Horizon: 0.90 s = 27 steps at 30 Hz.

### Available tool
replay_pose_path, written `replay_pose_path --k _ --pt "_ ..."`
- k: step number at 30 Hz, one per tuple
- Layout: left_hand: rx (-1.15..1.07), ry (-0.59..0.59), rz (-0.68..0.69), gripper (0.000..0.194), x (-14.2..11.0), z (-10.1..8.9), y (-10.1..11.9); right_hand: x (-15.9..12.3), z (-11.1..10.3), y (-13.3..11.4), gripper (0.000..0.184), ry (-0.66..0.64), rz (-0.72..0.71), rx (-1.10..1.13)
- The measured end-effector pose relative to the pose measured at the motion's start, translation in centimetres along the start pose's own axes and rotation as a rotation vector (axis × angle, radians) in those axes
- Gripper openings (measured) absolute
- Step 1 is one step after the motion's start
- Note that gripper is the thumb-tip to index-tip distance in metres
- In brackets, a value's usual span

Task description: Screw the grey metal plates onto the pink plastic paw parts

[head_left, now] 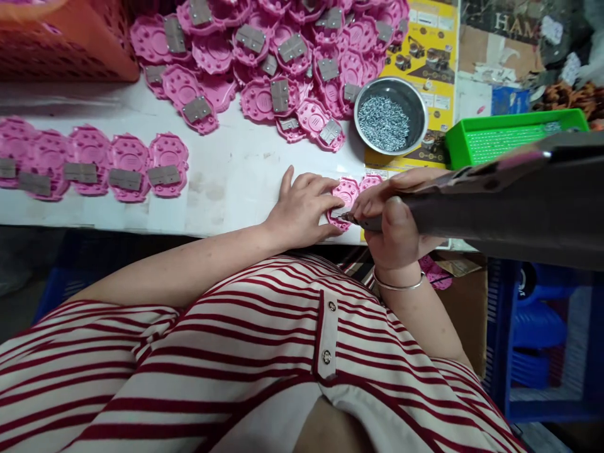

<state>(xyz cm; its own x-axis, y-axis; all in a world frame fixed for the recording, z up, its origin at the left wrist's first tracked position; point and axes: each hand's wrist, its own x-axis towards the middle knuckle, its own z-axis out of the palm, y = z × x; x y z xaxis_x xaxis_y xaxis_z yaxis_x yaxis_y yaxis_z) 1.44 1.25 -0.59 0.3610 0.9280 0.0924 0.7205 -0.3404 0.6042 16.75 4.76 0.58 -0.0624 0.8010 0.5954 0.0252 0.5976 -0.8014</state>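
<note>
Striped shirt: fills the near side, red on cream, with two buttons on its placket.
Bracelet: a thin silvery band around the right wrist.
Blue crate: low at the right, below table level, with blue items inside.
Right hand: fingers and thumb closed around the front end of the driver, just right of the pink piece.
Driver: long, dark and blurred, running out to the right edge; its thin tip points left over the near part of the pink piece, and contact cannot be told.
Left hand: back upward, fingers spread; thumb and fingertips touch the left side of the pink piece, though whether they pinch it cannot be told.
Pink piece: flat on the white table near its front edge, between the two hands.
Second pink piece: just beyond and to the right, partly hidden by the right hand.
Row of pink pieces: five at the left, each bearing a grey plate.
Steel bowl: beyond the right hand, holding small shiny screws.
Green tray: right of the bowl.
Pink heap: piled at the far side, many with grey plates.
Orange basket: far left, beside the heap.
</note>
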Motion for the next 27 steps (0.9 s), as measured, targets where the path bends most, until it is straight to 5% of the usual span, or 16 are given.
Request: replay_pose_path --k 3,9,27 --pt "0.004 0.004 0.014 0.040 -0.2 0.2 -0.2 1.7 -0.8 -2.0 0.030 0.237 -0.287 0.112" --pt "0.015 0.028 0.033 0.041 -0.6 0.5 -0.5 3.3 -4.2 -2.6 0.016 0.419 -0.321 -0.042" --pt "0.038 0.035 0.054 0.044 -1.0 0.4 -0.4 3.1 -5.5 -0.5 0.017 0.473 -0.301 -0.069"
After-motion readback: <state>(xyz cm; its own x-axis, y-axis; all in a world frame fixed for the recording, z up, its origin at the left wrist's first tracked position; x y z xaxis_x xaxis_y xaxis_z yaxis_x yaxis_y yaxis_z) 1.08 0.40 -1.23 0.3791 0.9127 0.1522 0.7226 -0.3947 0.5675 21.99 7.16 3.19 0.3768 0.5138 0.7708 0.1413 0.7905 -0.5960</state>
